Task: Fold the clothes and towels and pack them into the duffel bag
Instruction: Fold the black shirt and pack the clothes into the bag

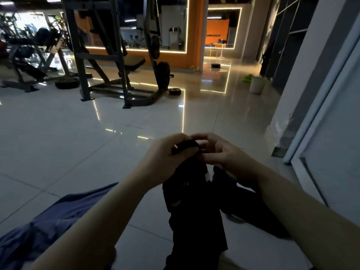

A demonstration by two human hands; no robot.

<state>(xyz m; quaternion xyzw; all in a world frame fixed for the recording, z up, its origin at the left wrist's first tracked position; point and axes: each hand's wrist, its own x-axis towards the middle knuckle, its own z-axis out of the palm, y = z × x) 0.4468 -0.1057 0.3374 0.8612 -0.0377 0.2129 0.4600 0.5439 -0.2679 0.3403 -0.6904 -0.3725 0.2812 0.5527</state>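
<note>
Both hands raised together at chest height, gripping the top edge of a black garment point(191, 207): left hand point(165, 162) with fingers curled over a bunched fold of the dark cloth, right hand point(224, 154) just beside it, fingertips pinching the same bunched edge from the other side. Bare forearms reaching in from the lower corners. Beneath them, pale glossy floor tiles point(68, 137) filling most of the view and mirroring strips of light. Black garment hanging down from the grip in a long dark drape, lower part trailing onto the tiles and spreading out to the right. Blue cloth point(48, 228) lying rumpled on the floor at lower left, partly under the left forearm. Farther back on the left, a large dark weight machine point(109, 55) with a padded bench, weight plates lying near its base. Orange wall point(194, 36) behind, edged with glowing light strips. Grey wall and door frame close on the right. Small pale bucket point(257, 84) standing on the floor near that wall, something green just beside it.
</note>
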